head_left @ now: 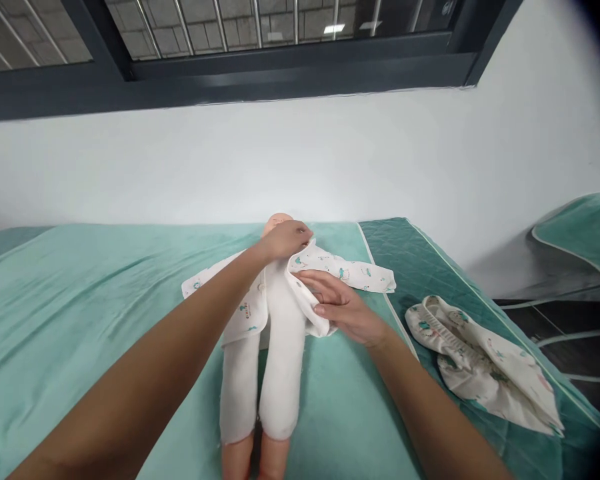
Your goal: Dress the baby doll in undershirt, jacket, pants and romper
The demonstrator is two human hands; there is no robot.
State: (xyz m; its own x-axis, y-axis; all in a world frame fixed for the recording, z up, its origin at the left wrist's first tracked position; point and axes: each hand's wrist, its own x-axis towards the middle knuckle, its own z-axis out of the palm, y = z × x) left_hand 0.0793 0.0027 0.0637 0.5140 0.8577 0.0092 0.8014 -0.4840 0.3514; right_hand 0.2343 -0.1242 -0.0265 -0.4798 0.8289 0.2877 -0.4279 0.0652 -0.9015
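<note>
A baby doll (pixel 283 373) lies on its back with its head toward the wall and white cloth-covered legs toward me. Around its upper body is a white printed baby shirt (pixel 363 272), front parted and both sleeves spread sideways. My left hand (pixel 289 239) reaches across the doll's neck, fingers closed at the shirt's collar edge, and covers much of the head. With thumb and fingers, my right hand (pixel 344 308) grips the shirt's right front flap, lifting its edge off the torso. Some of its fingertips are hidden inside the flap.
Printed baby pants (pixel 495 367) lie crumpled on the dark green quilted strip (pixel 390 237) at right. The doll rests on a light green bed cover (pixel 105 300). Behind stands a white wall (pixel 230 160) below a barred window (pixel 280 30). A green padded seat (pixel 585 230) is at far right.
</note>
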